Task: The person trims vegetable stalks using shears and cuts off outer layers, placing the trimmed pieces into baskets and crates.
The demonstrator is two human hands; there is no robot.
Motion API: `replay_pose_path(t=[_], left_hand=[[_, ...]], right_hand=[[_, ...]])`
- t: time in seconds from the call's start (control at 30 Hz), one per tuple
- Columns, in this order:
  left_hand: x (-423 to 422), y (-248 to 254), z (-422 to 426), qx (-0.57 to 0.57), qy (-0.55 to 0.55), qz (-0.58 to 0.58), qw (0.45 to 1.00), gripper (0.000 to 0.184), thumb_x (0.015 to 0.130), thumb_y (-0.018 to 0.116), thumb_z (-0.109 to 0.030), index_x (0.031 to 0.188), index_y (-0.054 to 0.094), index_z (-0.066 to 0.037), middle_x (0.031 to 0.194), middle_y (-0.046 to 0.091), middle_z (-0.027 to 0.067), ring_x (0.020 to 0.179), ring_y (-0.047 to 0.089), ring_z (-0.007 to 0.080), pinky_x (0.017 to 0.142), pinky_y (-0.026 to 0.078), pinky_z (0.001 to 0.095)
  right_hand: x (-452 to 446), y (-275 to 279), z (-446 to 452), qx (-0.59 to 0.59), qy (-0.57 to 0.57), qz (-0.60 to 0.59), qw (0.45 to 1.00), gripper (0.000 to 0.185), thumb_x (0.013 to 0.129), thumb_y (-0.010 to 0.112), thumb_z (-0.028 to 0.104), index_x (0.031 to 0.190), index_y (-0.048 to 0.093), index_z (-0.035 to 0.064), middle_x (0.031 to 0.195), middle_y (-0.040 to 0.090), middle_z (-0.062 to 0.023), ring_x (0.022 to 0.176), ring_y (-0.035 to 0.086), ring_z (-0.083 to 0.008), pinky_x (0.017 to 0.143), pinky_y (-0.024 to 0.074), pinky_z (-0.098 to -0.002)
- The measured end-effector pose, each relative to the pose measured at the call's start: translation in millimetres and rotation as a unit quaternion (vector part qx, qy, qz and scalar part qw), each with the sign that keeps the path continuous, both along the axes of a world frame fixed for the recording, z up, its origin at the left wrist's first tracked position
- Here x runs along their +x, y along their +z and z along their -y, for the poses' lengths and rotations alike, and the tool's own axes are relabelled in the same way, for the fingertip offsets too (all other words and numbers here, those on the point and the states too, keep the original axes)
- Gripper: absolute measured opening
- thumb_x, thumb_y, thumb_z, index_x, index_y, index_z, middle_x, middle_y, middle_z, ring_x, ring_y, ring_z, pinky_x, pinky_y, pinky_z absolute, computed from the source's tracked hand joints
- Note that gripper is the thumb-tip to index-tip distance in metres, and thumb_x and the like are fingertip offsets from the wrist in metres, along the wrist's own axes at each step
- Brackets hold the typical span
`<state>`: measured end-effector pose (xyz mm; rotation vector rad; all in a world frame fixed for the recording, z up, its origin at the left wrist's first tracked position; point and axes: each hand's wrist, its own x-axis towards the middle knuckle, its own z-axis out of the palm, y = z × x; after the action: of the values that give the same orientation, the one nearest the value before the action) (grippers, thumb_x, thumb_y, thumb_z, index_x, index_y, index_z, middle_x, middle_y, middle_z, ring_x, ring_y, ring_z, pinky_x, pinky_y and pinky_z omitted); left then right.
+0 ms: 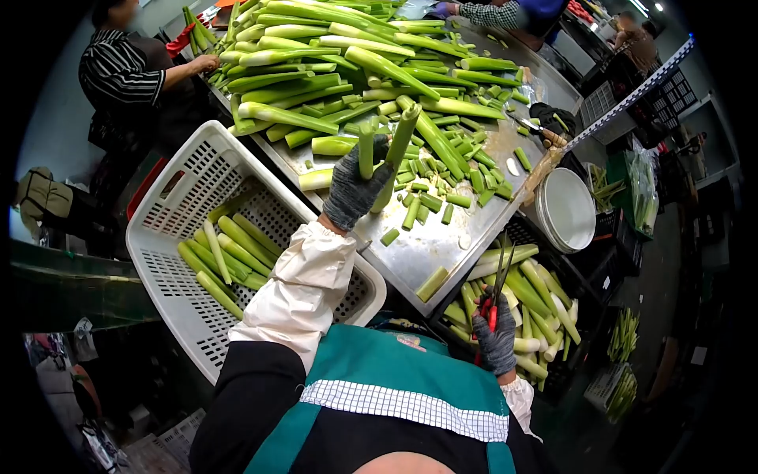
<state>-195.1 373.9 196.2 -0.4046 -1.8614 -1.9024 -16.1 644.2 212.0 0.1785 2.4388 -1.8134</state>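
Note:
In a grey glove, my left hand (350, 188) is closed around two thick green stalks (400, 150), held upright over the near edge of the metal table (403, 265). Red-handled scissors (499, 286) are in my gloved right hand (497, 341), blades pointing up and away from me. That hand is over a dark crate of pale green stalks (545, 304). Short cut pieces (430, 201) lie scattered on the table beyond my left hand. Behind them rises a large pile of long green stalks (339, 63).
A white perforated basket (170, 229) with several trimmed stalks (229, 249) stands left of the table. Stacked white buckets (570, 209) are to the right. One person (126, 71) stands at the far left, and another person's checked sleeve (485, 14) shows across the table.

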Motion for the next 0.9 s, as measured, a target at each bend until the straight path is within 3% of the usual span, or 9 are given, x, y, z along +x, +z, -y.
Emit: replay_pose_path(t=[0.07, 0.17, 0.23, 0.33, 0.47, 0.57, 0.8, 0.83, 0.9], left_hand=[[1.1, -0.6, 2.6, -0.031, 0.015, 0.003, 0.999, 0.033, 0.076, 0.057, -0.003, 0.108, 0.049, -0.001, 0.097, 0.058, 0.0086, 0.088, 0.055, 0.0132, 0.077, 0.044, 0.0263], [3.9, 2.9, 5.5, 0.005, -0.007, 0.029, 1.000, 0.030, 0.076, 0.057, -0.002, 0.106, 0.050, 0.000, 0.095, 0.058, 0.0069, 0.086, 0.055, 0.0124, 0.076, 0.045, 0.0252], [3.2, -1.8, 7.1, 0.006, 0.000, 0.033, 0.999, 0.030, 0.076, 0.057, -0.002, 0.105, 0.050, -0.001, 0.094, 0.058, 0.0065, 0.085, 0.055, 0.0120, 0.075, 0.045, 0.0249], [4.8, -1.2, 6.9, 0.014, 0.002, 0.042, 0.999, 0.031, 0.076, 0.058, -0.001, 0.105, 0.050, -0.001, 0.095, 0.058, 0.0060, 0.084, 0.054, 0.0111, 0.075, 0.045, 0.0244], [5.1, -11.3, 9.0, 0.055, -0.031, 0.056, 0.996, 0.034, 0.075, 0.059, -0.002, 0.108, 0.049, -0.001, 0.099, 0.056, 0.0073, 0.089, 0.053, 0.0120, 0.077, 0.045, 0.0260], [6.0, -24.0, 14.1, 0.021, -0.066, 0.071, 0.995, 0.036, 0.074, 0.063, -0.008, 0.106, 0.048, 0.000, 0.097, 0.057, 0.0077, 0.088, 0.054, 0.0135, 0.077, 0.045, 0.0266], [8.8, -44.8, 8.4, 0.027, -0.054, 0.098, 0.993, 0.041, 0.071, 0.067, -0.012, 0.106, 0.049, -0.003, 0.092, 0.057, 0.0054, 0.082, 0.054, 0.0119, 0.072, 0.046, 0.0258], [6.5, -49.5, 7.7, 0.037, -0.057, 0.099, 0.993, 0.041, 0.070, 0.068, -0.011, 0.105, 0.049, -0.003, 0.092, 0.057, 0.0055, 0.081, 0.054, 0.0123, 0.072, 0.046, 0.0259], [5.5, -53.5, 4.9, 0.038, -0.050, 0.121, 0.991, 0.041, 0.069, 0.068, -0.010, 0.105, 0.049, -0.003, 0.092, 0.057, 0.0055, 0.081, 0.054, 0.0124, 0.072, 0.046, 0.0260]], right_hand=[[-9.0, 1.8, 1.0, 0.013, 0.009, 0.005, 1.000, 0.042, 0.074, 0.054, 0.007, 0.114, 0.043, 0.0028, 0.090, 0.053, -0.0054, 0.078, 0.048, -0.0093, 0.066, 0.0416, -0.0219], [-45.2, -8.2, 7.7, 0.136, 0.076, -0.137, 0.978, 0.041, 0.074, 0.053, 0.007, 0.113, 0.043, 0.0023, 0.085, 0.053, -0.0050, 0.068, 0.048, -0.0081, 0.056, 0.0414, -0.0204], [-79.0, -0.8, 29.4, 0.077, 0.084, -0.050, 0.992, 0.042, 0.072, 0.054, 0.005, 0.113, 0.043, 0.0022, 0.071, 0.046, -0.0004, 0.055, 0.045, -0.0084, 0.049, 0.0392, -0.0208], [-131.7, 1.2, 73.6, -0.106, 0.128, 0.009, 0.986, 0.050, 0.072, 0.055, 0.007, 0.119, 0.039, 0.0070, 0.075, 0.043, -0.0032, 0.062, 0.044, -0.0101, 0.048, 0.0424, -0.0229], [-183.9, -41.1, 120.5, -0.058, 0.157, -0.032, 0.985, 0.055, 0.066, 0.056, 0.010, 0.119, 0.039, 0.0103, 0.083, 0.051, -0.0098, 0.070, 0.051, -0.0193, 0.066, 0.0454, -0.0297], [-181.5, -27.0, 134.4, -0.054, 0.175, -0.018, 0.983, 0.057, 0.064, 0.058, 0.009, 0.117, 0.038, 0.0033, 0.102, 0.052, -0.0165, 0.091, 0.051, -0.0264, 0.082, 0.0400, -0.0316], [-183.3, -37.5, 138.8, -0.048, 0.185, -0.018, 0.981, 0.055, 0.063, 0.056, 0.007, 0.115, 0.039, 0.0043, 0.099, 0.052, -0.0155, 0.086, 0.052, -0.0252, 0.079, 0.0413, -0.0310], [-183.3, -38.6, 139.2, -0.036, 0.189, -0.030, 0.981, 0.052, 0.066, 0.057, 0.005, 0.115, 0.039, 0.0017, 0.088, 0.051, -0.0072, 0.077, 0.048, -0.0166, 0.070, 0.0425, -0.0277], [-180.2, -33.5, 139.2, -0.021, 0.187, -0.031, 0.982, 0.053, 0.066, 0.057, 0.005, 0.116, 0.039, 0.0017, 0.089, 0.052, -0.0077, 0.078, 0.048, -0.0171, 0.071, 0.0424, -0.0277]])
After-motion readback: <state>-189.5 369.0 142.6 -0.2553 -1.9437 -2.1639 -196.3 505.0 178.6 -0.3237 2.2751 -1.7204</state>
